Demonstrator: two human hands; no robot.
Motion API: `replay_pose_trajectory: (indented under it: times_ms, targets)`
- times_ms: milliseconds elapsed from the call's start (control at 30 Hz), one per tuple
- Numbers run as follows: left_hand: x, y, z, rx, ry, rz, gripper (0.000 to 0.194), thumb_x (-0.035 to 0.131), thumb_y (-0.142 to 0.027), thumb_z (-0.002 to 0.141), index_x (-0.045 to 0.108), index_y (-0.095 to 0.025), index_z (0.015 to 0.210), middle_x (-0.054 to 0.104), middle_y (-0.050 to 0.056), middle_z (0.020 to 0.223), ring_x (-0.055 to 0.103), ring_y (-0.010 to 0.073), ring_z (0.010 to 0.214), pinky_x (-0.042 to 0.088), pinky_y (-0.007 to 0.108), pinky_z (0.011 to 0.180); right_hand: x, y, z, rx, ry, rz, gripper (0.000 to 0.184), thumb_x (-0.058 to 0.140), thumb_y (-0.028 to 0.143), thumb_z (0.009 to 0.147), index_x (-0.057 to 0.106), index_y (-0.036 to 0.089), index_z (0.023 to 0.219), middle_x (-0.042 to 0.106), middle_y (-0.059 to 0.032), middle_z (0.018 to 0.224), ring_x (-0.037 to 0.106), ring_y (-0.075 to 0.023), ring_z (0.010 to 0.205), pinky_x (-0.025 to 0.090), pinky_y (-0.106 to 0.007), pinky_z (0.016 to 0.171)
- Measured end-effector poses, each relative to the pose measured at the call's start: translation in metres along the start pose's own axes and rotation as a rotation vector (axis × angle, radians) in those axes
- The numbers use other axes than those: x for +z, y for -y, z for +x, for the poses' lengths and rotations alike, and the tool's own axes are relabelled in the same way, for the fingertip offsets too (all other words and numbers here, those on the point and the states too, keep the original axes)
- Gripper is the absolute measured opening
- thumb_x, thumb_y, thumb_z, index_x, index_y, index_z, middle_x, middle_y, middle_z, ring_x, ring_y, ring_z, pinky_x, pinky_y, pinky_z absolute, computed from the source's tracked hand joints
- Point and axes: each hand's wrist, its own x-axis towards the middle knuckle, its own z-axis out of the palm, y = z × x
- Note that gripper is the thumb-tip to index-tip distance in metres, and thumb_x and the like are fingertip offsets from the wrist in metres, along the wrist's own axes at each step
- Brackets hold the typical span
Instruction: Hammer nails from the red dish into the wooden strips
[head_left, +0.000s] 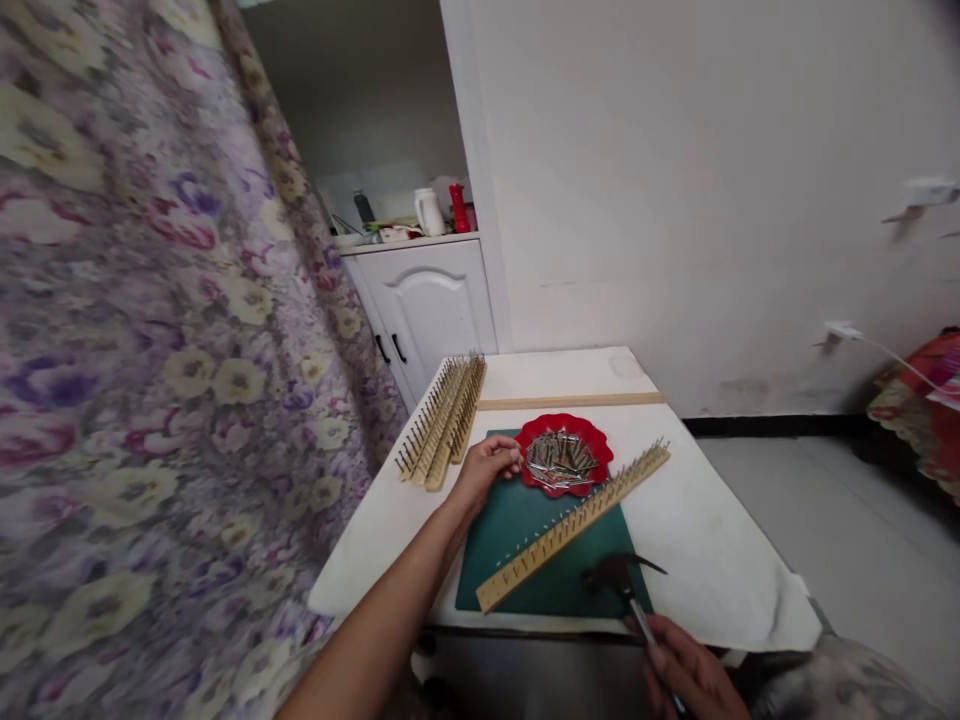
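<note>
Floral curtain and white panelled cabinet stand behind a white-covered table. On its green rectangular mat, a pale wooden strip bristling with nails lies diagonally, near a red scalloped bowl of loose metal nails. The left hand's fingers are drawn together at the bowl's rim (whether they pinch anything, I cannot tell). Closed around a dark-headed claw hammer's handle, the right hand partly hides it; the frame cuts off the handle's lower end. Small shelf items are blurred.
</note>
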Motion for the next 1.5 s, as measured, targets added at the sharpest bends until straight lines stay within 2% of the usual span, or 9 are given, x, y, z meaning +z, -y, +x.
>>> replay_pose_trajectory:
  times_ms: [133,233,333,467,600,867,1267,1500]
  targets:
    - [-0.02,-0.004,-0.032,-0.103,-0.08,-0.208,0.026,0.071,-0.029,0.064,0.058,-0.012,0.079,0.065,0.002,0.068,0.058,0.009,0.054,0.042,0.018,0.05,-0.003,-0.006,-0.001,-0.038,0.011,-0.03,0.05,0.057,0.059,0.077,0.058,0.016,0.104,0.056,0.0042,0.051,0.035,-0.0036,0.026,0.017,-0.015,0.028]
    - [-0.037,-0.001,-0.062,-0.084,-0.18,-0.225,0.023,0.07,-0.029,0.066,0.058,-0.013,0.078,0.066,0.002,0.07,0.059,0.0096,0.057,0.044,0.019,0.053,-0.004,-0.009,-0.002,-0.054,0.009,-0.06,0.049,0.055,0.057,0.079,0.056,0.016,0.107,0.058,0.0037,0.055,0.037,-0.003,0.023,0.019,-0.015,0.027]
    - [-0.048,0.011,-0.096,-0.055,-0.302,-0.237,0.02,0.07,-0.029,0.067,0.059,-0.015,0.078,0.066,0.0,0.07,0.059,0.0109,0.06,0.046,0.02,0.057,-0.004,-0.009,-0.003,-0.061,0.002,-0.076,0.049,0.055,0.056,0.08,0.055,0.016,0.109,0.06,0.0032,0.056,0.039,-0.0034,0.022,0.021,-0.015,0.027]
    - [-0.041,0.031,-0.138,-0.095,-0.358,-0.189,0.02,0.069,-0.03,0.069,0.059,-0.015,0.077,0.064,0.0,0.061,0.057,0.0113,0.058,0.044,0.021,0.058,-0.004,-0.004,-0.006,-0.061,0.035,-0.102,0.044,0.055,0.053,0.082,0.054,0.017,0.108,0.062,0.003,0.058,0.043,-0.0043,0.024,0.025,-0.015,0.027]
    - [-0.021,0.038,-0.161,-0.087,-0.322,-0.055,0.018,0.068,-0.032,0.07,0.062,-0.015,0.075,0.064,-0.001,0.063,0.057,0.0117,0.061,0.042,0.02,0.059,-0.003,0.0,-0.007,-0.063,0.049,-0.121,0.041,0.056,0.052,0.083,0.053,0.019,0.107,0.063,0.003,0.06,0.046,-0.004,0.026,0.027,-0.014,0.028]
    - [-0.007,0.038,-0.163,0.008,-0.291,0.162,0.015,0.062,-0.03,0.075,0.065,-0.015,0.075,0.061,-0.001,0.066,0.053,0.0122,0.063,0.04,0.02,0.059,-0.001,0.0,-0.01,-0.081,0.051,-0.102,0.037,0.056,0.049,0.084,0.052,0.019,0.106,0.063,0.0034,0.06,0.046,-0.0028,0.025,0.027,-0.013,0.029]
    - [-0.004,0.042,-0.161,0.04,-0.273,0.328,0.016,0.057,-0.029,0.078,0.064,-0.016,0.074,0.06,-0.001,0.067,0.052,0.0123,0.063,0.038,0.02,0.058,-0.001,0.003,-0.009,-0.07,0.044,-0.11,0.042,0.056,0.052,0.083,0.052,0.018,0.107,0.062,0.0036,0.059,0.045,-0.0036,0.025,0.027,-0.014,0.028]
    - [-0.004,0.042,-0.162,0.115,-0.246,0.42,0.014,0.054,-0.025,0.08,0.063,-0.017,0.072,0.058,0.0,0.071,0.053,0.0132,0.068,0.038,0.021,0.061,0.0,0.0,-0.01,-0.072,0.04,-0.108,0.04,0.054,0.05,0.085,0.051,0.018,0.108,0.062,0.0039,0.06,0.044,-0.0028,0.025,0.026,-0.013,0.028]
